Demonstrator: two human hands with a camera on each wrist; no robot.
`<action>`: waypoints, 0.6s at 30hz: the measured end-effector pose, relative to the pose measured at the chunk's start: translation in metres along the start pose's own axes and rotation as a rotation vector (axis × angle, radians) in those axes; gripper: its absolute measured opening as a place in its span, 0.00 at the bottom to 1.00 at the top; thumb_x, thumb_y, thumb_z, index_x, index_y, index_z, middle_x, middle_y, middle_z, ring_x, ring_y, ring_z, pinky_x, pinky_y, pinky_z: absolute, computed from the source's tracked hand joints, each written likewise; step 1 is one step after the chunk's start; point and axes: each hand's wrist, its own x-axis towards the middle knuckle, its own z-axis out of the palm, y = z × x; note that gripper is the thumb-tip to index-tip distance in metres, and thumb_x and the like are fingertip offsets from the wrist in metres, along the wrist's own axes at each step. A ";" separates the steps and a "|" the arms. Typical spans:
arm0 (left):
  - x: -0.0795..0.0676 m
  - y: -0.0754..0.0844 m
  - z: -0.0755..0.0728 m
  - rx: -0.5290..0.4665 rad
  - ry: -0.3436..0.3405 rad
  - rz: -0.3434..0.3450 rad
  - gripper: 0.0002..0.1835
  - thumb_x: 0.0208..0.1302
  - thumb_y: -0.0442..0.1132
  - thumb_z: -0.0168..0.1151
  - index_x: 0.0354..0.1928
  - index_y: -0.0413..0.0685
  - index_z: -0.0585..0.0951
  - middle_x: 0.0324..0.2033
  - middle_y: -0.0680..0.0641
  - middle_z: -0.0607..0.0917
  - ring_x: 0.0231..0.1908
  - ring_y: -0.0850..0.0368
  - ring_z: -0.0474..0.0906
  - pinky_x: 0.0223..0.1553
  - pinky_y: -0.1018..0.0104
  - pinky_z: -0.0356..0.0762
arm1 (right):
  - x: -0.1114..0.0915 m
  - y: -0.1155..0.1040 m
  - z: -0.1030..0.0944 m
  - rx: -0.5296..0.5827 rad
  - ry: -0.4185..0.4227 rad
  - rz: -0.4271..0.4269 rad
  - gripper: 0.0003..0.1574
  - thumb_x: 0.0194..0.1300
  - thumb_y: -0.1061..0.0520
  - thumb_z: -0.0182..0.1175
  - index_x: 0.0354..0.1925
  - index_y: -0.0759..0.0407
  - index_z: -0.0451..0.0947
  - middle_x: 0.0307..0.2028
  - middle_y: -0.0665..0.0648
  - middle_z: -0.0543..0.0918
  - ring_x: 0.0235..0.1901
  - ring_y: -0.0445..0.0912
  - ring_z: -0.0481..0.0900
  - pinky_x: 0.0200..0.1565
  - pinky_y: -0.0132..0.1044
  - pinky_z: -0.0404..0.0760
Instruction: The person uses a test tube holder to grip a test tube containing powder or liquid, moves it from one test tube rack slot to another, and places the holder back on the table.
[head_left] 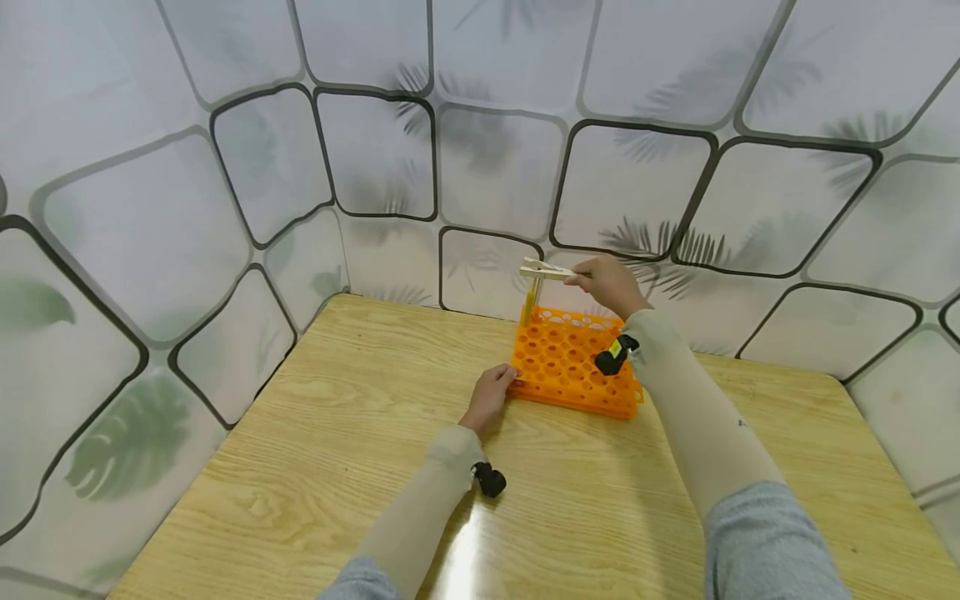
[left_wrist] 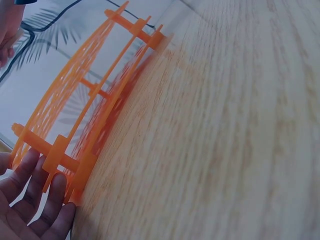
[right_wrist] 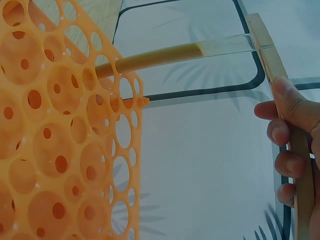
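Behind orange rack (head_left: pixel 570 392), patterned backdrop (head_left: pixel 495 183)

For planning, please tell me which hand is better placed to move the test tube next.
Probably the right hand: it grips the wooden clamp on the test tube; the left hand holds the test tube rack.

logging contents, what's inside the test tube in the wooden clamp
Inside the test tube, yellow contents fill the lower part; above them it looks clear. The wooden clamp covers the section it grips; the lowest end can't be made out at the orange rack.
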 end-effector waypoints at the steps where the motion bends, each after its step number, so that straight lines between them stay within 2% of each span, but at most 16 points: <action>1: -0.004 0.005 -0.001 -0.017 -0.009 0.000 0.17 0.74 0.38 0.43 0.42 0.29 0.78 0.42 0.33 0.80 0.39 0.44 0.72 0.39 0.65 0.71 | 0.000 0.000 0.000 -0.001 0.000 0.001 0.29 0.67 0.51 0.56 0.14 0.51 0.53 0.15 0.52 0.58 0.16 0.44 0.54 0.23 0.35 0.57; 4: -0.015 0.020 -0.005 -0.069 -0.034 -0.004 0.18 0.74 0.36 0.42 0.44 0.25 0.76 0.45 0.28 0.78 0.46 0.35 0.72 0.47 0.50 0.74 | -0.001 0.001 0.000 -0.003 0.005 -0.003 0.29 0.67 0.51 0.56 0.14 0.51 0.54 0.15 0.52 0.59 0.16 0.44 0.55 0.23 0.36 0.58; 6: -0.023 0.031 -0.007 -0.094 -0.047 -0.009 0.18 0.73 0.35 0.41 0.45 0.23 0.75 0.47 0.27 0.77 0.50 0.33 0.71 0.52 0.43 0.71 | 0.000 0.001 0.000 -0.003 0.008 -0.003 0.29 0.67 0.51 0.56 0.14 0.52 0.55 0.14 0.52 0.59 0.16 0.44 0.55 0.23 0.36 0.57; 10: -0.026 0.034 -0.006 -0.098 -0.046 -0.008 0.18 0.74 0.35 0.41 0.46 0.23 0.74 0.48 0.27 0.77 0.52 0.34 0.72 0.54 0.44 0.69 | -0.001 0.000 0.000 -0.001 0.011 -0.007 0.27 0.66 0.50 0.57 0.14 0.52 0.59 0.14 0.52 0.59 0.16 0.44 0.55 0.22 0.35 0.57; 14: -0.025 0.032 -0.006 -0.090 -0.044 -0.006 0.17 0.73 0.34 0.41 0.45 0.23 0.74 0.48 0.27 0.77 0.52 0.35 0.72 0.55 0.44 0.69 | -0.002 0.000 0.000 0.004 0.010 -0.008 0.28 0.66 0.51 0.57 0.14 0.52 0.58 0.14 0.51 0.58 0.16 0.44 0.53 0.23 0.35 0.57; 18: -0.013 0.017 -0.003 -0.100 -0.041 -0.012 0.17 0.73 0.35 0.42 0.45 0.24 0.75 0.47 0.28 0.78 0.50 0.35 0.73 0.52 0.44 0.70 | -0.003 0.000 0.000 0.008 0.007 -0.009 0.26 0.67 0.51 0.57 0.14 0.53 0.61 0.13 0.51 0.57 0.15 0.44 0.53 0.22 0.35 0.56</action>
